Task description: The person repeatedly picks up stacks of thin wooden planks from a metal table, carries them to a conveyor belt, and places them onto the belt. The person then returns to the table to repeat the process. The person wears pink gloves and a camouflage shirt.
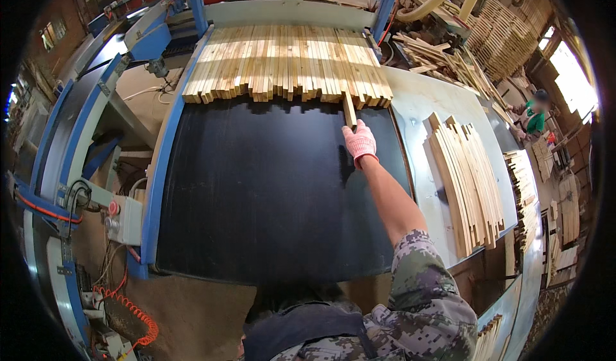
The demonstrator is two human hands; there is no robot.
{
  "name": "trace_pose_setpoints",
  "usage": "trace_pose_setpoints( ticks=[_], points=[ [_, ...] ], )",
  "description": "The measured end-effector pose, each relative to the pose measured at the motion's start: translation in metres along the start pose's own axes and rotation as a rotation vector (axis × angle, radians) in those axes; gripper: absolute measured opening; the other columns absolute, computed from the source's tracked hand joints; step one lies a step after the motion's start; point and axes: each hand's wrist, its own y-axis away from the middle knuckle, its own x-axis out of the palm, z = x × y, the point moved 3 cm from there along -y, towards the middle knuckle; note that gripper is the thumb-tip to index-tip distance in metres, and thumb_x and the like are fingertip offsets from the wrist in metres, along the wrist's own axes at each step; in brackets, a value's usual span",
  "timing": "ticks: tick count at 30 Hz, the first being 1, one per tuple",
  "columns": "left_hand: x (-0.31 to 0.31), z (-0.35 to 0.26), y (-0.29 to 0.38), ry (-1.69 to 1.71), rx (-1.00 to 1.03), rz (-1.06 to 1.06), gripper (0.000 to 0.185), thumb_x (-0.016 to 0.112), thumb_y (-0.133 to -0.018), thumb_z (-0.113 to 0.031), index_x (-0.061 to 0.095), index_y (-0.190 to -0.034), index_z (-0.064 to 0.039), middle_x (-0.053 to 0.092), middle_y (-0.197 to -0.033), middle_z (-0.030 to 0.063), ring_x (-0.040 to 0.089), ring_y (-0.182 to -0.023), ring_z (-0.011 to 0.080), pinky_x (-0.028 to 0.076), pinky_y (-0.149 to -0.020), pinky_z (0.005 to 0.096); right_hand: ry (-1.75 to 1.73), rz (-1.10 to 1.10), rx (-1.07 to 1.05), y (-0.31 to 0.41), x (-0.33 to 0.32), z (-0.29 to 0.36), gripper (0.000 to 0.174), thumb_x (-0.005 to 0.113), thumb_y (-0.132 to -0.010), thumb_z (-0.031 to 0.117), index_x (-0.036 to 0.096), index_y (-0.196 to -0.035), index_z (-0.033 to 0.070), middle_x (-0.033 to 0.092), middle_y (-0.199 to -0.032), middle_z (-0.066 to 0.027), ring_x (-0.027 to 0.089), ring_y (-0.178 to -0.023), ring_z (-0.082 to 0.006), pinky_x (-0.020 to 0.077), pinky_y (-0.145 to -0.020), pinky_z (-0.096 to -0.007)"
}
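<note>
My right hand (361,142), in a pink knitted glove, grips the near end of a wooden strip (349,112). That strip juts toward me from a row of wooden strips (284,63) laid side by side across the far part of a black conveyor belt (269,183). The row's near ends are uneven, and its far ends meet a pale metal crossbar (288,14). A band of light falls across the wood. To the right of my forearm, a stack of loose strips (469,183) lies on a metal side table (423,115). My left hand is out of view.
A blue frame rail (161,168) edges the belt on the left, with a control box (126,220) bearing a red button. An orange coiled air hose (149,325) hangs lower left. More strips (524,202) lie at right. Another person (533,113) works farther back beside a wood pile (440,58).
</note>
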Motion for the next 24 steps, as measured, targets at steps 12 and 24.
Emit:
trace_pose_setpoints(
  ticks=[12, 24],
  points=[
    [-0.076, -0.207, -0.123, -0.032, -0.065, 0.215, 0.038, 0.068, -0.106, -0.041, 0.07, -0.124, -0.008, 0.07, -0.119, 0.0074, 0.064, -0.112, 0.0248, 0.051, -0.095, 0.0403, -0.087, -0.215, -0.005, 0.035, 0.013, 0.034, 0.025, 0.059, -0.097, 0.019, 0.064, -0.118, 0.006, 0.074, -0.108, -0.0242, 0.073, -0.097, -0.0465, 0.0619, -0.09, -0.0549],
    [0.047, -0.308, -0.116, -0.619, 0.069, 0.412, 0.036, 0.069, -0.106, -0.044, 0.068, -0.114, -0.009, 0.067, -0.107, 0.0047, 0.061, -0.102, 0.0216, 0.05, -0.088, 0.0406, -0.585, -0.146, -0.347, 0.383, -0.026, -0.14, 0.062, 0.075, -0.096, 0.013, 0.057, -0.154, -0.002, 0.063, -0.148, -0.0267, 0.062, -0.136, -0.0454, 0.0521, -0.117, -0.05]
  ],
)
